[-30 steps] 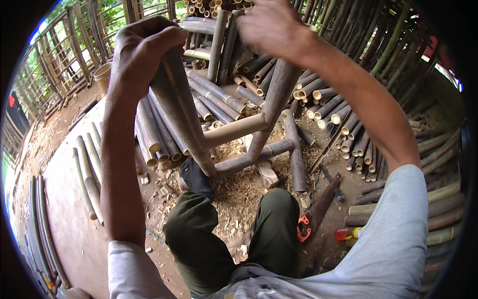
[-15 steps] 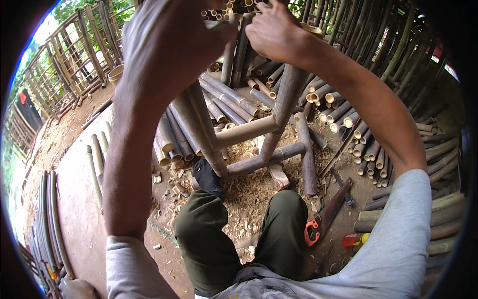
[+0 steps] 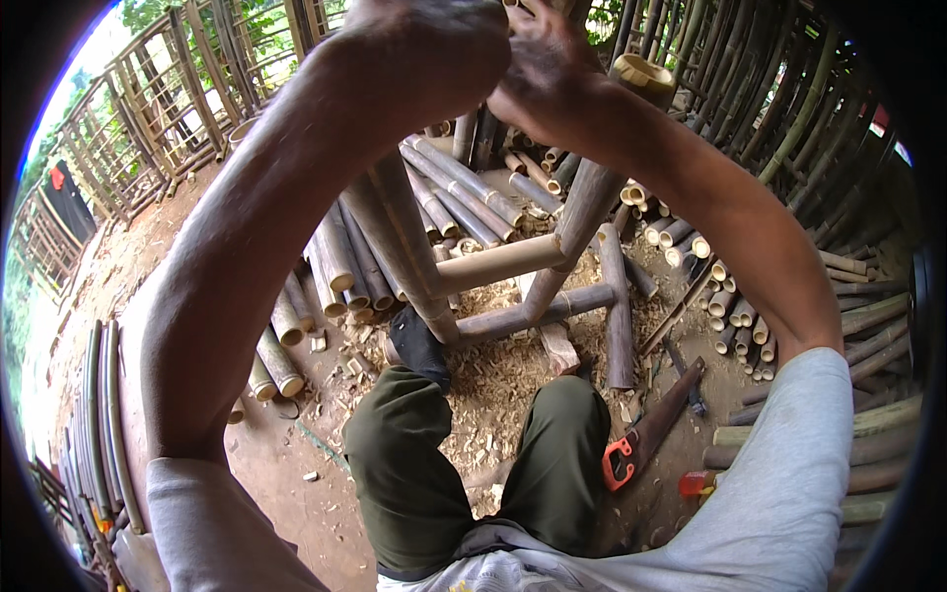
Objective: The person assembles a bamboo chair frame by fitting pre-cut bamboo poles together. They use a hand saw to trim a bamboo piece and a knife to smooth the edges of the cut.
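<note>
Your left hand [image 3: 429, 47] and right hand [image 3: 543, 71] overlap in view by the bamboo frame's [image 3: 498, 264] upper end, their closure and hold impossible to tell; brace its lower corner beside your left foot [image 3: 419, 347], on chip-strewn ground [image 3: 483, 400]

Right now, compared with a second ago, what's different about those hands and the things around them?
The left hand has moved rightward from the top of the left bamboo post, apparently letting go, and now overlaps the right hand in view; whether they touch or hold anything is unclear. The bamboo frame, the foot and the saw stayed put.
</note>
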### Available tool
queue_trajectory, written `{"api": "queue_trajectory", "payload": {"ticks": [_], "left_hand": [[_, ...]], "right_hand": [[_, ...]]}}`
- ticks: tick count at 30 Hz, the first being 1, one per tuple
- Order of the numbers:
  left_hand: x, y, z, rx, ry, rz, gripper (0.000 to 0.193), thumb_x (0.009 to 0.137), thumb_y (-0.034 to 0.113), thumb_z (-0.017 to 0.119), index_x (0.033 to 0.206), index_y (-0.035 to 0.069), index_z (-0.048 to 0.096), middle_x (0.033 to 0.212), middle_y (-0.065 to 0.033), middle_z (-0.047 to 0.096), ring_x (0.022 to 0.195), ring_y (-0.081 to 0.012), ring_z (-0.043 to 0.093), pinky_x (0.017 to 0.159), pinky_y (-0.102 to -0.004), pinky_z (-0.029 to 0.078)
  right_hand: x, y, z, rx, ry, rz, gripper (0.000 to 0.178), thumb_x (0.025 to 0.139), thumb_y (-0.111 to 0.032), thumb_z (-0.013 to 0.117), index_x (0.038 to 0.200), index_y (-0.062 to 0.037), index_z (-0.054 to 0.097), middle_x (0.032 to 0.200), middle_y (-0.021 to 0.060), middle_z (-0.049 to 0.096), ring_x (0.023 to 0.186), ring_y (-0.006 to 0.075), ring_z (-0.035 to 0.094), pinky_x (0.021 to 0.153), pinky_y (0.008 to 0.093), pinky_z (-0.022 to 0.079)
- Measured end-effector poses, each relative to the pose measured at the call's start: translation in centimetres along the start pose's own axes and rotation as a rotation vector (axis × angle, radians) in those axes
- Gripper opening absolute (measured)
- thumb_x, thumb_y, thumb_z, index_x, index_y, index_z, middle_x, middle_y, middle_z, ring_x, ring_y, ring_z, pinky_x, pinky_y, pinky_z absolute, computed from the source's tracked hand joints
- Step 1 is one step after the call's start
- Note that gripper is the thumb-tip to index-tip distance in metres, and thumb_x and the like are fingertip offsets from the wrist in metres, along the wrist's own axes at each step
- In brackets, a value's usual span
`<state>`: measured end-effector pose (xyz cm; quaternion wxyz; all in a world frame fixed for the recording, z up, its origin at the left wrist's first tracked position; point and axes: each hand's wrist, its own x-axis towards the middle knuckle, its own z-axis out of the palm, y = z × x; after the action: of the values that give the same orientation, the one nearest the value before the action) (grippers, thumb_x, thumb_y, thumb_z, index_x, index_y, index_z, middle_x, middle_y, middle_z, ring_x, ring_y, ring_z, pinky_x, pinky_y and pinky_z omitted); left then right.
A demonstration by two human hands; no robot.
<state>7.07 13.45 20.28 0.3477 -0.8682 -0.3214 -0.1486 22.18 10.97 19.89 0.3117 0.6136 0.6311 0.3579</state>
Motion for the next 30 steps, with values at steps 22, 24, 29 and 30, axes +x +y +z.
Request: {"api": "queue_trajectory", "payload": {"ticks": [22,24,29,30], "left_hand": [[-1.8,-0.8,-1.2,-0.159,-0.245,-0.084,0.031,0.093,0.031,0.071,0.101,0.002,0.075,0.103,-0.019,0.076,0.1,-0.035,0.075,0.09,-0.0498,0.059],[-4.6,-0.3,-1.8,-0.202,-0.241,-0.129,0.033,0.093,0.034,0.072,0.102,0.002,0.075,0.102,-0.0191,0.076,0.101,-0.034,0.075,0.09,-0.0503,0.059],[-3.9,-1.6,-0.1,-0.146,-0.301,-0.081,0.021,0.088,0.014,0.064,0.102,0.001,0.07,0.102,-0.0197,0.074,0.1,-0.0375,0.073,0.095,-0.0478,0.057],[-4.0,-1.6,-0.6,-0.146,-0.327,-0.107,0.021,0.088,0.014,0.064,0.102,0.001,0.07,0.103,-0.0197,0.074,0.101,-0.0374,0.073,0.096,-0.0479,0.056]], "right_hand": [[-1.8,0.1,-0.3,-0.043,0.091,-0.031,0.026,0.098,-0.02,0.06,0.111,-0.0088,0.08,0.113,0.011,0.078,0.119,0.0308,0.069,0.123,0.0773,0.0],[-3.9,-0.9,-3.1,-0.137,-0.014,-0.103,0.021,0.095,-0.02,0.069,0.108,-0.008,0.08,0.111,0.0117,0.078,0.119,0.0292,0.069,0.126,0.0729,0.002],[-7.3,-2.2,-5.7,-0.246,0.001,-0.168,0.016,0.086,-0.014,0.079,0.102,-0.0132,0.082,0.102,0.0084,0.079,0.111,0.025,0.072,0.129,0.0676,0.009],[-6.6,-1.3,-4.3,-0.234,-0.081,-0.147,0.014,0.088,-0.016,0.077,0.1,-0.0119,0.081,0.1,0.0081,0.079,0.109,0.0253,0.073,0.128,0.0691,0.01]]}}
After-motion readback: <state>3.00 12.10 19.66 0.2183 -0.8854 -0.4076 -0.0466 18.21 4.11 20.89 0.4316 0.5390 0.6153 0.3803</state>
